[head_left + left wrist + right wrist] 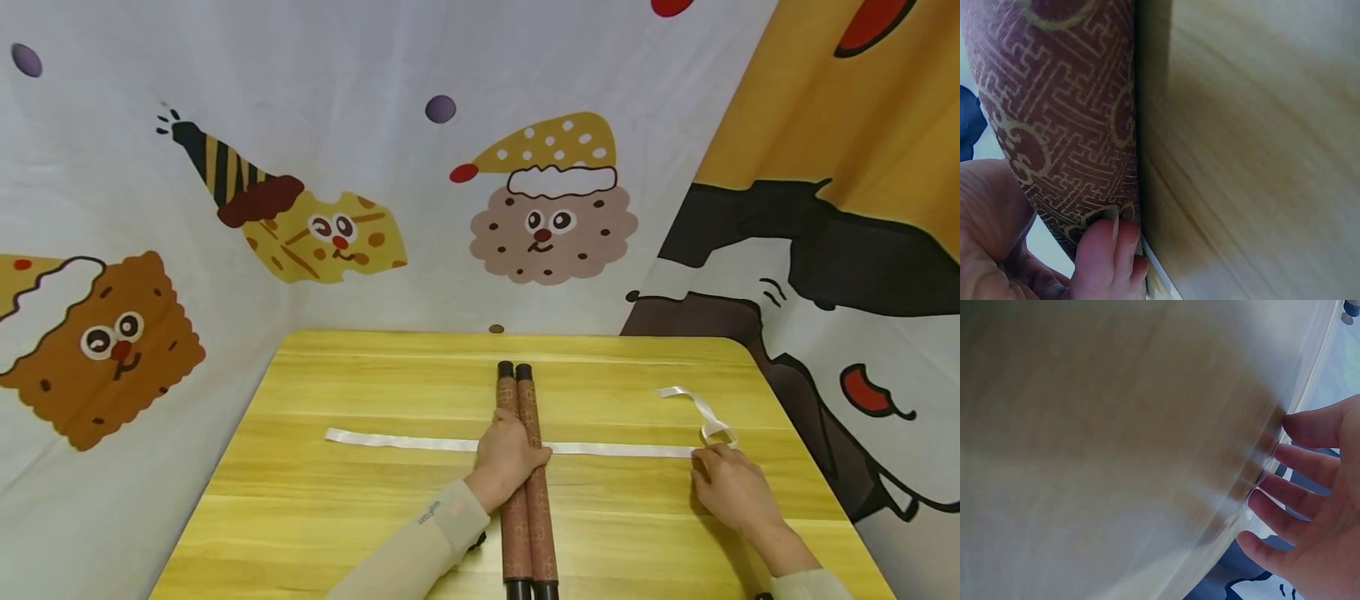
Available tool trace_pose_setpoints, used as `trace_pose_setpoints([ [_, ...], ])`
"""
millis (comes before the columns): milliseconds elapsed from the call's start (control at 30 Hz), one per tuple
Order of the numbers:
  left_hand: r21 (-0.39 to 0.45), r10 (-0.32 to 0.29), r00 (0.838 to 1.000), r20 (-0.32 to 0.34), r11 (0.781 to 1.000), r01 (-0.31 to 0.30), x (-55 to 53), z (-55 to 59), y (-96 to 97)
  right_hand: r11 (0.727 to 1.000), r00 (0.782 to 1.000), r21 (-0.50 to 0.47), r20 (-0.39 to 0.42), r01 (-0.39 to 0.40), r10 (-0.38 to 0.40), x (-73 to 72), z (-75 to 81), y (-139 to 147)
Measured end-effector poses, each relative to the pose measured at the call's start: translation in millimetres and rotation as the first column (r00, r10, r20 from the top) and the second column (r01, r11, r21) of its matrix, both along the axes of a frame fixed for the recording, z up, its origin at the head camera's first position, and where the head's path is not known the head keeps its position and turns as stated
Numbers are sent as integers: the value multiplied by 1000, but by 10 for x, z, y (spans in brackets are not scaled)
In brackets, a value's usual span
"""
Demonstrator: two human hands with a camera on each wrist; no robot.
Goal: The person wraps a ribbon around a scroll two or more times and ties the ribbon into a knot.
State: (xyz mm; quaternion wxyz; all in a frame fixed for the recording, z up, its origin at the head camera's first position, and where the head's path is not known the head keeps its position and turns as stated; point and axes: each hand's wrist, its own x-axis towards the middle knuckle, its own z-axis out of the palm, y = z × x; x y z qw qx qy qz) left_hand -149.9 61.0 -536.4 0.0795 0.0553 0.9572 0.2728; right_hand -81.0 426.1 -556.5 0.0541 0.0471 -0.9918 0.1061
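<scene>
Two rolled brown patterned scrolls (513,517) with black ends lie side by side, pointing away from me. My left hand (504,457) grips them together around their middle. A white ribbon (405,441) runs crosswise under the scrolls and stretches out to both sides. In the left wrist view, curled fingers (1100,262) press against a scroll (1066,119) with a gold pattern. At the ribbon's right part, my right hand (738,492) touches the tabletop with its fingertips. Slightly bent, spread fingers (1300,500) appear in the right wrist view; the ribbon is not clear there.
The scrolls and ribbon lie on a yellow wood-grain table (360,517) with rounded far corners. The ribbon's loose right end curls beyond my right hand. Behind the table hangs a white cloth (360,108) printed with cartoon figures.
</scene>
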Motion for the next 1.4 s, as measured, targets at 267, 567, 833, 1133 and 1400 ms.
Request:
trace_pose_setpoints([
  [267,-45,-2,1000,-14,999,1,-9,-6,9,1000,1000,-2,-8,3,-3,1,-7,1],
  [567,1,17,1000,-6,1000,-17,-8,-25,-20,1000,1000,-4,-26,4,-4,11,-11,8],
  [833,-152,-80,974,-211,987,48,-71,-57,-298,1000,1000,-14,-9,15,-15,10,6,-6],
  [1133,-214,-159,950,-267,971,103,-180,-134,-732,1000,1000,-21,-11,14,-14,3,3,5],
  [1400,-210,-239,946,-220,958,193,-153,-147,-909,1000,1000,-14,-10,14,-14,-12,-3,0],
])
